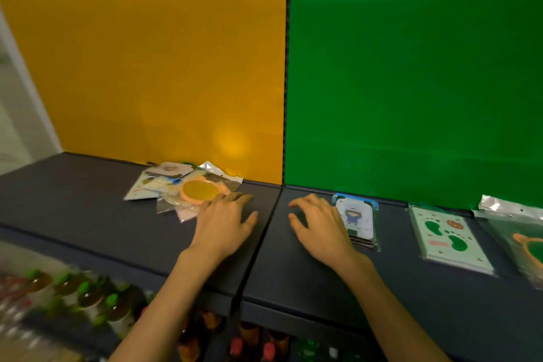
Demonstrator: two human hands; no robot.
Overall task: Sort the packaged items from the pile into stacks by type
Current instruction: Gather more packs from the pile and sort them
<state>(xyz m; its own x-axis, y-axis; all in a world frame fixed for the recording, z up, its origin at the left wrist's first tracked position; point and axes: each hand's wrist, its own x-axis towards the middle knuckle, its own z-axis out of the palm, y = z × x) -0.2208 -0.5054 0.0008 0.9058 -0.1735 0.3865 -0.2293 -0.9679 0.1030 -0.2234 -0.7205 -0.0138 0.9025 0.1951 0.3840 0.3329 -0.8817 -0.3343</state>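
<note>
A pile of clear-bagged items (173, 185) lies on the dark shelf top (88, 214) against the yellow wall, with a round orange-rimmed piece (199, 190) on top. My left hand (224, 223) rests flat, fingers apart, its fingertips touching the pile's right edge. My right hand (318, 229) lies open on the shelf, just left of a stack of blue-edged cards showing a cartoon figure (357, 219). Further right sits a stack of pale green footprint packages (448, 239). At the right edge lies a bagged orange-rimmed piece (526, 241).
Yellow (147, 53) and green (411, 67) panels stand behind the shelf top. A seam (261, 244) splits the surface between my hands. Below the front edge, several bottles with green caps (88, 297) and other bottles (249, 341) fill lower shelves.
</note>
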